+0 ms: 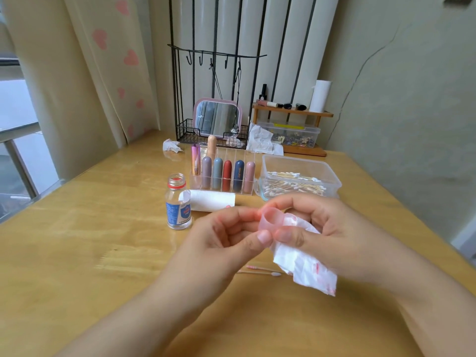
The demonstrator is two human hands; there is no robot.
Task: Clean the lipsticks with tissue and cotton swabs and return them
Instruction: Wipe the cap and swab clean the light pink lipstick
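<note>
L hand (226,235) pinches pink cap (270,220) w/ thumb + fingers. R hand (332,228) grips red-stained tissue (306,269) against cap. Two used swabs (260,271) on table (103,228) below. Lipstick organizer (222,176) behind.

A home dressing corner: heart-print curtain (113,60), pink vanity mirror (217,117), wooden table (77,228), lipstick organizer (222,176).

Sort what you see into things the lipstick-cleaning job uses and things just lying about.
In use: pink cap, stained tissue, left hand, right hand, lipstick organizer, cotton swab box, open bottle.

Lying about: mirror, wire rack, wooden shelf.
</note>
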